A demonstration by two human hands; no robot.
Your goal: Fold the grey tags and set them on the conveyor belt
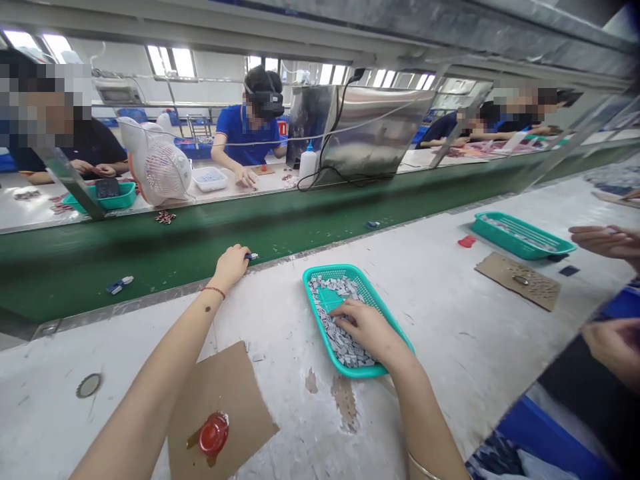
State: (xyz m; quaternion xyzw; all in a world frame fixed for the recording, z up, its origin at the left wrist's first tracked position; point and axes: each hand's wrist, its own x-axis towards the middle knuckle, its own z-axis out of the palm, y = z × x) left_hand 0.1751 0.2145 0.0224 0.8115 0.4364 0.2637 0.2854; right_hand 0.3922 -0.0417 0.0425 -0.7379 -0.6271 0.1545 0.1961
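Observation:
My left hand (231, 265) reaches over the edge of the green conveyor belt. Its fingers are closed on a small dark-blue and white piece (253, 256). Inside a teal plastic basket (309, 301), my right hand (364, 327) has its fingers bent down among many small grey pieces (345, 343). Thumb and index finger are close together there, and what they pinch, if anything, is too small to make out. Below my left forearm lies a piece of brown cardboard (250, 400), with a red round cap (214, 433) sitting in a wet, glossy patch.
Two similar dark-blue pieces lie on the belt, one to the left (120, 285). Beside me a co-worker's hand (607, 240) is near a second teal basket (523, 237) and another cardboard piece (520, 280). More people sit across the belt, near a white bottle (308, 163).

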